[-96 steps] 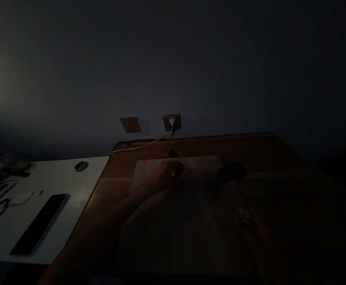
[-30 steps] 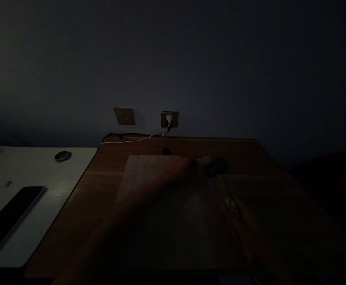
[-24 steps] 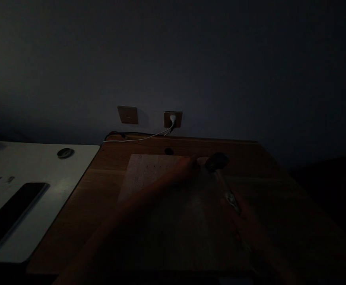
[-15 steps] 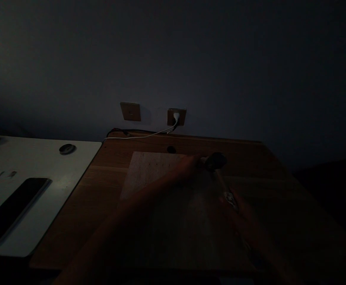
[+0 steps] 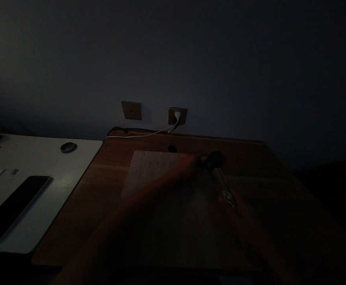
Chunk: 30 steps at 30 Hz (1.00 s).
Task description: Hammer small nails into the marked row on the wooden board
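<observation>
The light is very dim. My right hand [image 5: 235, 208] is wrapped round the handle of a hammer [image 5: 216, 160], whose dark head is over the far right part of a flat board [image 5: 144, 168]. Just left of the hammer head is my left hand [image 5: 189, 163], its fingers closed near the board's far edge. What they hold, if anything, is too dark to make out. Several small dark dots form a row along the far side of the board; I cannot tell whether they are nails or holes.
Under the board is a wooden table [image 5: 95, 186] with a round dark hole [image 5: 172, 149] behind it. On the left, a white table [image 5: 51, 164] bears a dark phone-like slab [image 5: 15, 208] and a small round object [image 5: 68, 147]. A white cable [image 5: 149, 135] runs to a wall socket [image 5: 182, 116].
The whole view has shifted very slightly. Both hands and the hammer stay almost where they were over the board.
</observation>
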{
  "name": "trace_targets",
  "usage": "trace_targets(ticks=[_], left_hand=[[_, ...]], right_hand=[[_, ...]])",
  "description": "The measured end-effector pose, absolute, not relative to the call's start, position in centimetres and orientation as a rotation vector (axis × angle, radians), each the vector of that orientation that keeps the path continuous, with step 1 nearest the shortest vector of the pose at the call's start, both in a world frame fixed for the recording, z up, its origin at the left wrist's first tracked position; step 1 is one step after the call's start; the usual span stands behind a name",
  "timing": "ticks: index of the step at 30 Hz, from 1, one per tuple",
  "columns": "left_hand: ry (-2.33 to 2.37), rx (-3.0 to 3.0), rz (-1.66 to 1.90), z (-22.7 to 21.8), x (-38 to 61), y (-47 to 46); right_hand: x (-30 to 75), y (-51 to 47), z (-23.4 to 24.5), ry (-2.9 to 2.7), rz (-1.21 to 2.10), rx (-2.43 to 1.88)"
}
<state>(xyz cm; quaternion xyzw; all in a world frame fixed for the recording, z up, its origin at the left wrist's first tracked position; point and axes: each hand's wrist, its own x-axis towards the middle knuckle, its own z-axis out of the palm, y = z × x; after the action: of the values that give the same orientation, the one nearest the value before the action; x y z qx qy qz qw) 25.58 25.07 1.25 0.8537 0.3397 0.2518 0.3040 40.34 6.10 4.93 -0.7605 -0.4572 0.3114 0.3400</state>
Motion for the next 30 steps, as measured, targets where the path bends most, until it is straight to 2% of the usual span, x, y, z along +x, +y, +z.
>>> trace_targets(ticks=[10, 14, 18, 25, 30], left_hand=[[0.818, 2.282, 0.622, 3.4, 24.0, 25.2], [0.525, 2.702, 0.424, 5.4, 21.1, 23.1], [0.303, 3.155, 0.251, 5.4, 19.6, 19.3], [0.273, 3.296, 0.206, 4.3, 19.5, 16.9], [0.207, 3.317, 0.322, 5.1, 18.9, 17.2]], right_hand=[[40.3, 3.7, 6.0, -0.985, 0.91, -2.022], [41.0, 2.3, 4.7, -0.912, 0.963, -2.093], [41.2, 2.0, 3.4, -0.897, 0.931, -2.135], [40.4, 1.9, 4.1, -0.877, 0.968, -2.171], [40.9, 2.0, 3.8, -0.918, 0.905, -2.125]])
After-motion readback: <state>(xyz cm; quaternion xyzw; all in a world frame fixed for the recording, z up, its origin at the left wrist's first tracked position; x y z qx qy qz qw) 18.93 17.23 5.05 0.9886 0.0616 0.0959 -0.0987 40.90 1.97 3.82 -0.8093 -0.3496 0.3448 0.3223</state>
